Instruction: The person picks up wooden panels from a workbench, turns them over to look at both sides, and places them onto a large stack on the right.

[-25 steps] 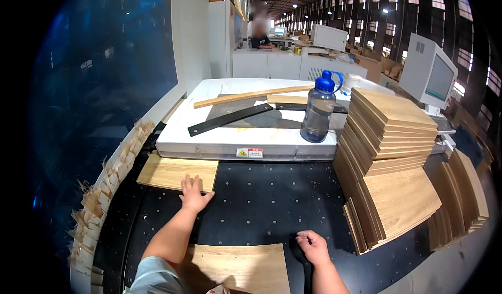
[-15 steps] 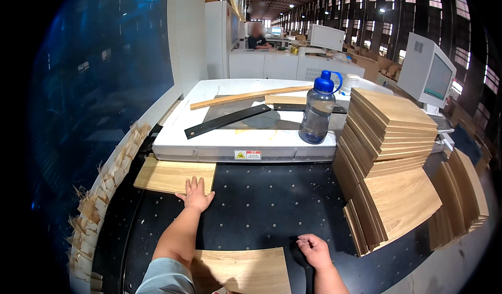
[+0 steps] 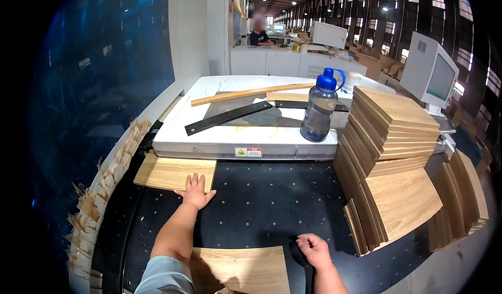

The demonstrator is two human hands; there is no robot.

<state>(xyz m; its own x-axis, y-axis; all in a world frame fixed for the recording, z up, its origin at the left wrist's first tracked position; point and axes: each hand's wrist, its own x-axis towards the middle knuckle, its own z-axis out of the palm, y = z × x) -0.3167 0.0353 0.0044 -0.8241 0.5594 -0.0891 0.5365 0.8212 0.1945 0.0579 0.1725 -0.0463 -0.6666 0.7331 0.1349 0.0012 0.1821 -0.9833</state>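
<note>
My left hand (image 3: 194, 192) reaches forward, its fingers spread flat on the near right corner of a light wood-grain panel (image 3: 167, 171). That panel lies on the black table, its far edge by the front of the white machine cover. Lower right, my right hand (image 3: 314, 249) is loosely curled low over the black table, and nothing shows in its fingers. A second wood-grain panel (image 3: 246, 268) lies close in front of me, between my forearms and partly shaded; its near edge runs out of view.
The black table (image 3: 256, 205) is dotted with small round studs. A stack of wood-grain panels (image 3: 395, 153) rises at right, with more panels (image 3: 457, 200) beyond. On the white cover (image 3: 209, 143) stand a blue-capped bottle (image 3: 319, 108) and black bars (image 3: 230, 119). Torn strips (image 3: 112, 173) line the left machine.
The view has shifted very slightly. Both hands and both panels stay essentially where they were.
</note>
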